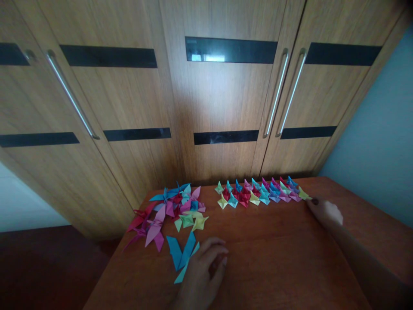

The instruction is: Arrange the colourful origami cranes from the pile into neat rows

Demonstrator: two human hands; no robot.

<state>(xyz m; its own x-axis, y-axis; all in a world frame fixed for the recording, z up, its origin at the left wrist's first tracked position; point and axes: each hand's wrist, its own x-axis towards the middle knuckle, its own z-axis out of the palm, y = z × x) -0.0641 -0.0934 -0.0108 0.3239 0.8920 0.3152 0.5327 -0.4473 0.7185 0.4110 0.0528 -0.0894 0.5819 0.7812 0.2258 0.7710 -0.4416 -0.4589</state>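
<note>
My left hand (pixel 201 271) rests on the wooden table (pixel 274 249) near its front edge, fingers curled loosely and holding nothing, right beside a blue folded paper piece (pixel 181 254). My right hand (pixel 324 212) reaches to the far right end of a row of small folded paper shapes (pixel 261 193) in green, blue, red and purple. Its fingertips touch the yellow-green shape at the row's end (pixel 303 194); the fingers look pinched, and whether they grip it is unclear. A loose heap of larger folded paper pieces (pixel 171 209), pink, blue and green, lies at the back left.
Wooden wardrobe doors (pixel 213 107) with long metal handles and dark glass strips rise right behind the table. A pale blue wall (pixel 380 142) stands on the right. The table's left edge drops to a dark floor (pixel 48 267).
</note>
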